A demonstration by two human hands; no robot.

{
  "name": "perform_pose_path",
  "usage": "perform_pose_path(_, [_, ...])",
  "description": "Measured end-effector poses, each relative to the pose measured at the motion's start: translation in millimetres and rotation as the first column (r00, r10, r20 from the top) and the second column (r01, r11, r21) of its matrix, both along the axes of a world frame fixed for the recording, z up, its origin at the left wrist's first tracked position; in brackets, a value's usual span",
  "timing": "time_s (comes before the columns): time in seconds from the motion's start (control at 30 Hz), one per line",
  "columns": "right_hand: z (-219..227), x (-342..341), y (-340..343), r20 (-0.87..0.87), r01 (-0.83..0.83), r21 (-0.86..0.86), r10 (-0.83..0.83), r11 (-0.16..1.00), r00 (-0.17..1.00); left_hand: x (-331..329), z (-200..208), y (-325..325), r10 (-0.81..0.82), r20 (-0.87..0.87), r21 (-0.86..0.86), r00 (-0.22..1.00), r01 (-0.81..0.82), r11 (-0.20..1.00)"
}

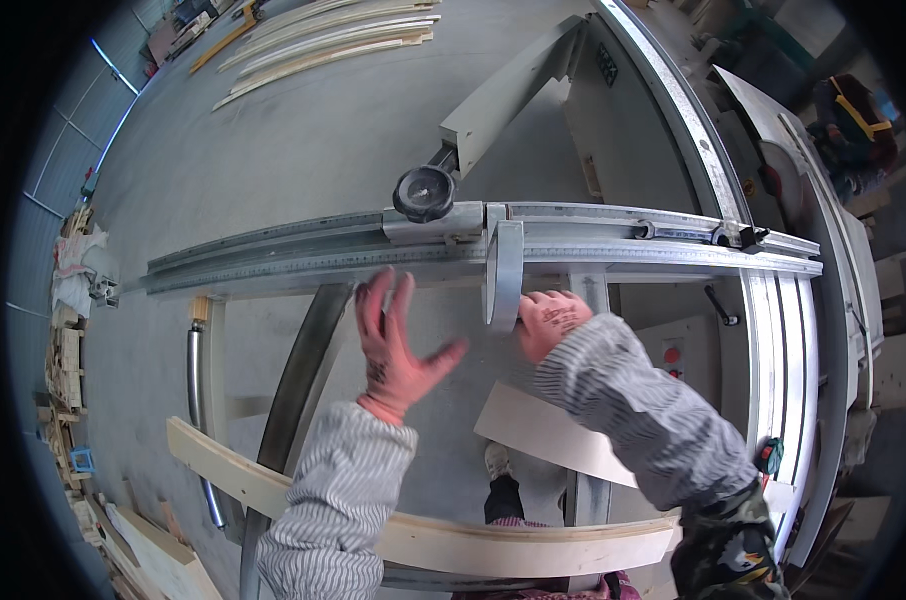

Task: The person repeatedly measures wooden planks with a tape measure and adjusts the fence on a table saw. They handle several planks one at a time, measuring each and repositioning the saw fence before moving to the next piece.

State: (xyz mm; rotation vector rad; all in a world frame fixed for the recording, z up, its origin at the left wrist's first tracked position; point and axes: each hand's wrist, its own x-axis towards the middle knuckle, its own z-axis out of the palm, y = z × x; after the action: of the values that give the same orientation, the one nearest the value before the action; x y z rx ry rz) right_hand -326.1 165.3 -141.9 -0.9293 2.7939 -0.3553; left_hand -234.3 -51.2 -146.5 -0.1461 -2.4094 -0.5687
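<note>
My left hand (393, 345), in a pinkish-red glove, hovers with fingers spread just on the near side of a metal fence rail (323, 260). Nothing is in it. My right hand (553, 322), gloved the same, is closed at the lower end of a flat grey metal stop plate (505, 275) that hangs from the rail; its fingertips are partly hidden. Left of the plate, a black round knob (425, 192) sits above the rail. A curved-looking wooden board (533, 548) lies across the frame close to me, passing under my left sleeve.
A spanner (678, 233) rests on the rail's right part. A silver roller (195, 400) stands at the left, and a pale panel (548, 432) is below my right hand. Long planks (323, 45) lie on the far floor. Another person (858, 130) is at the far right.
</note>
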Motion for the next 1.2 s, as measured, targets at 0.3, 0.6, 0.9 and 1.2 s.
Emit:
perform_pose_path(0.3, [171, -75, 8, -0.153, -0.326, -0.355, 0.290, 0.876, 0.945, -11, 4, 77, 0.036, -0.021, 0.203, 0.999, -0.031, 0.979])
perform_pose_path(0.6, [176, -94, -104, -0.063, -0.631, 0.334, 0.684, 0.701, 0.727, -10, -3, 75, 0.039, 0.024, 0.333, 0.999, -0.044, 0.942])
perform_pose_path(0.9, [183, -74, -124, -0.120, -0.363, 0.442, 0.456, 0.820, 0.882, -8, -9, 70, 0.012, 0.109, 0.381, 0.994, -0.053, 0.923])
perform_pose_path(1.2, [169, -90, -118, 0.118, -0.320, 0.087, 0.309, 0.944, 0.944, -10, -10, 70, -0.017, 0.035, 0.397, 0.999, 0.002, 0.918])
